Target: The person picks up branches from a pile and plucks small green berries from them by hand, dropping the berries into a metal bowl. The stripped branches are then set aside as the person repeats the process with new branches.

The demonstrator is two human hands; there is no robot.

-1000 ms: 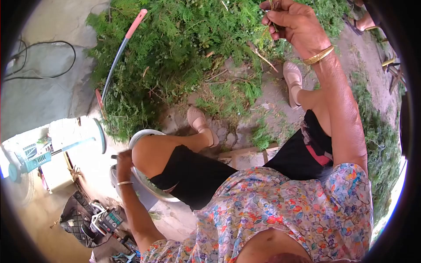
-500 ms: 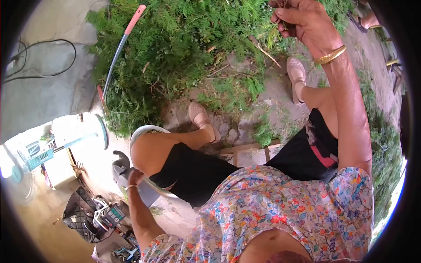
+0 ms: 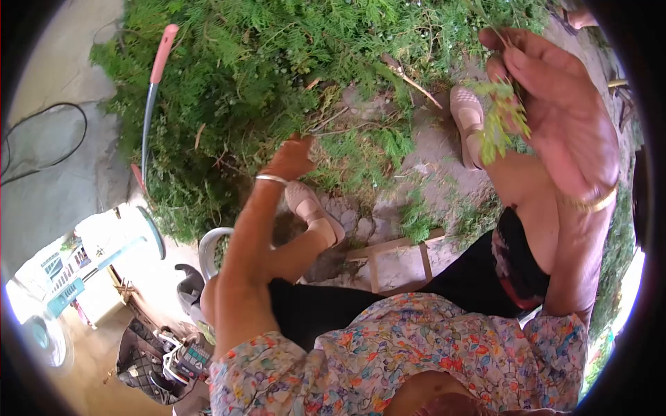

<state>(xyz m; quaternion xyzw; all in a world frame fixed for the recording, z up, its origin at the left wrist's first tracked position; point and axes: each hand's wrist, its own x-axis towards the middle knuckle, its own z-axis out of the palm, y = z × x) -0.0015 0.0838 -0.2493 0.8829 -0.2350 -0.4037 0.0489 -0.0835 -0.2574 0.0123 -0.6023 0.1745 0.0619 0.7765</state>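
Observation:
My right hand [image 3: 558, 111] is raised at the upper right, close to the camera. Thumb and fingers pinch a leafy evergreen sprig [image 3: 504, 123], whose yellow-green tip hangs below the fingers. My left hand [image 3: 291, 158] reaches over the near edge of a big heap of cut evergreen branches [image 3: 263, 76]. Its thumb stands apart from the fingers, which are partly turned away, and nothing held shows in it. A thin bare twig [image 3: 354, 132] lies just beyond those fingertips.
A curved tool with a pink handle [image 3: 164, 52] leans on the heap's left side. A wooden frame [image 3: 395, 246] lies between my feet. At the lower left are a fan [image 3: 48, 340] and a dark quilted bag [image 3: 142, 357]. Another person's foot [image 3: 581, 17] shows at upper right.
My left hand has moved from beside my knee up and forward to the branches. My right hand has come closer and lower, with the sprig now visible in it. The view has shifted slightly.

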